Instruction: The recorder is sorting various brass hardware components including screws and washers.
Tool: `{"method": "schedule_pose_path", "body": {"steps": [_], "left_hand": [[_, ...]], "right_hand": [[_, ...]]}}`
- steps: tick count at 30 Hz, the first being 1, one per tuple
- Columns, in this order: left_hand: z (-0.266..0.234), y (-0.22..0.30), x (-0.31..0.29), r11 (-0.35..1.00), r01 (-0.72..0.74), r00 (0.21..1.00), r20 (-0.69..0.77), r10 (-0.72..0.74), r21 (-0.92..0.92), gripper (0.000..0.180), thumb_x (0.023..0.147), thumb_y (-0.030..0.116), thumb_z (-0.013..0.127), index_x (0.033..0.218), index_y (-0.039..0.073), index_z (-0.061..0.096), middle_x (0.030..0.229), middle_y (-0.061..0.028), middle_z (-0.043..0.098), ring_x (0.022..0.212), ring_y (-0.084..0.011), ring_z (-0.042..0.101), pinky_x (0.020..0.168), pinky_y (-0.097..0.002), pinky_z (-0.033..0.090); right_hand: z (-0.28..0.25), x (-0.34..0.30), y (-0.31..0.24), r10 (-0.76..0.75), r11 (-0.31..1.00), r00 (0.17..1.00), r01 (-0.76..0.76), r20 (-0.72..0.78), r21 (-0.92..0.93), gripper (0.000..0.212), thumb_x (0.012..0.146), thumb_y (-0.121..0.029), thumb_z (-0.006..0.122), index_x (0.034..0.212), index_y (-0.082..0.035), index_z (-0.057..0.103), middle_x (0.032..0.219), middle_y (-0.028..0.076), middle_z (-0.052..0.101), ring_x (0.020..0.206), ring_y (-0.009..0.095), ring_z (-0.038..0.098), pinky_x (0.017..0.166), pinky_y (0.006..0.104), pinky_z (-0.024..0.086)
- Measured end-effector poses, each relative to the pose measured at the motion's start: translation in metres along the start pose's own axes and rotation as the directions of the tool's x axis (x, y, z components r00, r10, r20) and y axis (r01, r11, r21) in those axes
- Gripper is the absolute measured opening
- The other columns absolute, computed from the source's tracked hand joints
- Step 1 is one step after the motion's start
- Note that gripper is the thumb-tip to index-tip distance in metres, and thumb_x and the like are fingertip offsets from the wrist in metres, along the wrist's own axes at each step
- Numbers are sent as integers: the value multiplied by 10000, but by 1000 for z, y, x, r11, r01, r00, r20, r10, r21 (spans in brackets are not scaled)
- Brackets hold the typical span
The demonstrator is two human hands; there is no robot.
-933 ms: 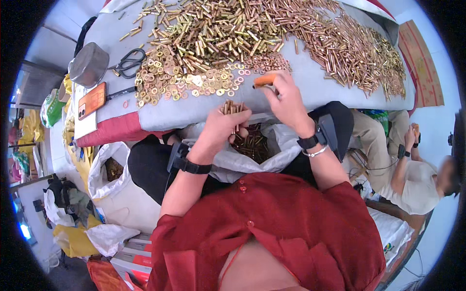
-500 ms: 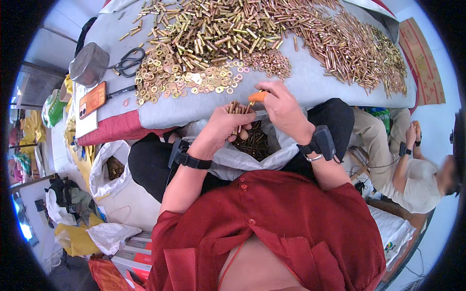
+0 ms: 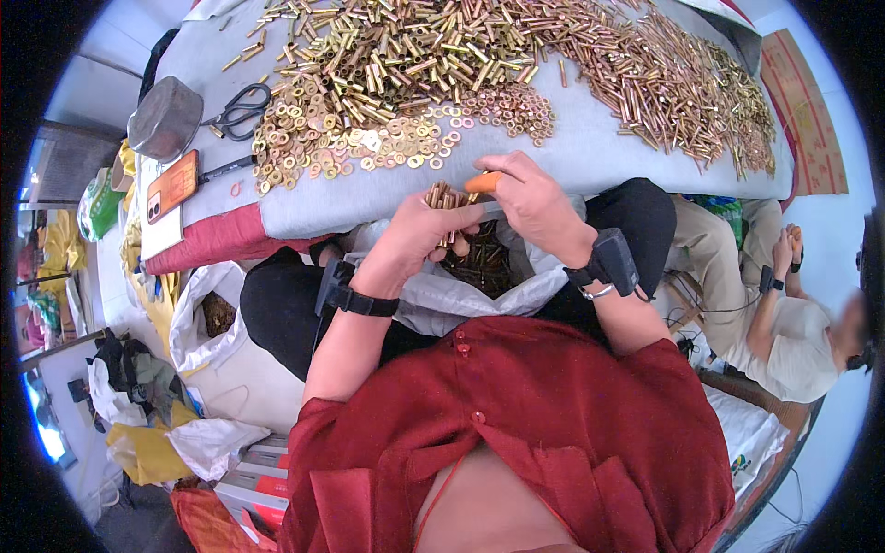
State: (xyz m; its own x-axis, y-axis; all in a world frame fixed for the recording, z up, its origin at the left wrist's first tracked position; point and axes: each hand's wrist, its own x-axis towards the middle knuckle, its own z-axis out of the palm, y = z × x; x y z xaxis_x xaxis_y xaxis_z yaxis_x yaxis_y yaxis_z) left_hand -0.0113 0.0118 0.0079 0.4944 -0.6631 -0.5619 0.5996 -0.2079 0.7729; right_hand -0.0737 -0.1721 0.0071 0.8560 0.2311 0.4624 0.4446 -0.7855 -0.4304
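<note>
My left hand [image 3: 415, 232] is closed around a bundle of slim brass-coloured metal rods [image 3: 442, 197], their ends pointing up past the thumb. Right beside it, my right hand [image 3: 536, 201] pinches near the bundle, an orange finger cover [image 3: 483, 182] on one finger. A short brass-coloured piece shows at those fingertips, partly hidden, so I cannot tell its exact kind. Both hands are above an open white woven sack [image 3: 424, 300] between my knees. Inside lie many dark brassy metal pieces [image 3: 484, 267].
The grey-covered table [image 3: 323, 207] bears heaps of metal tubes [image 3: 406, 74], flat washers [image 3: 396, 146], small rings [image 3: 512, 112] and slim rods [image 3: 659, 97]. Scissors [image 3: 241, 111], a metal bowl [image 3: 166, 120] and an orange phone [image 3: 172, 186] lie left. Another sack [image 3: 207, 341] stands left; a co-worker [image 3: 797, 341] sits right.
The view has shifted slightly. My right fingers have moved a little closer over the rod bundle, while my left hand keeps its hold.
</note>
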Motion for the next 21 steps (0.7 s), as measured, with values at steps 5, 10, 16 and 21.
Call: {"method": "schedule_pose_path", "body": {"steps": [5, 10, 16, 21], "left_hand": [[-2, 0, -4, 987, -73, 997, -50, 67, -144, 231, 827, 253, 687, 930, 59, 615, 743, -39, 634, 495, -77, 557, 346, -188, 309], [-8, -3, -5, 964, -152, 986, -100, 132, -221, 227, 847, 245, 665, 953, 52, 613, 754, -49, 636, 512, -90, 576, 343, -190, 318], [-9, 0, -4, 901, -212, 976, -125, 177, -379, 224, 862, 232, 646, 978, 50, 586, 779, -62, 627, 530, -110, 588, 340, -201, 335], [-11, 2, -2, 873, -236, 967, -189, 170, -427, 213, 869, 229, 635, 969, 54, 569, 805, -80, 635, 560, -129, 610, 344, -201, 360]], "right_hand": [[0, 3, -15, 265, 925, 961, -278, 84, 259, 216, 838, 39, 539, 1024, -27, 630, 974, 106, 634, 787, 206, 611, 723, 290, 494], [1, 27, -9, 567, 756, 822, -540, 42, 370, 180, 846, -93, 597, 1017, -49, 631, 838, 136, 646, 745, 270, 622, 657, 335, 487], [30, 46, 34, 234, 943, 944, -279, -233, -181, 138, 760, -182, 677, 844, -82, 630, 786, 86, 546, 772, 272, 556, 659, 388, 459], [37, 51, 37, 92, 901, 969, -180, -231, -394, 82, 734, -113, 673, 783, -83, 615, 750, 72, 536, 712, 268, 546, 633, 381, 453]]}}
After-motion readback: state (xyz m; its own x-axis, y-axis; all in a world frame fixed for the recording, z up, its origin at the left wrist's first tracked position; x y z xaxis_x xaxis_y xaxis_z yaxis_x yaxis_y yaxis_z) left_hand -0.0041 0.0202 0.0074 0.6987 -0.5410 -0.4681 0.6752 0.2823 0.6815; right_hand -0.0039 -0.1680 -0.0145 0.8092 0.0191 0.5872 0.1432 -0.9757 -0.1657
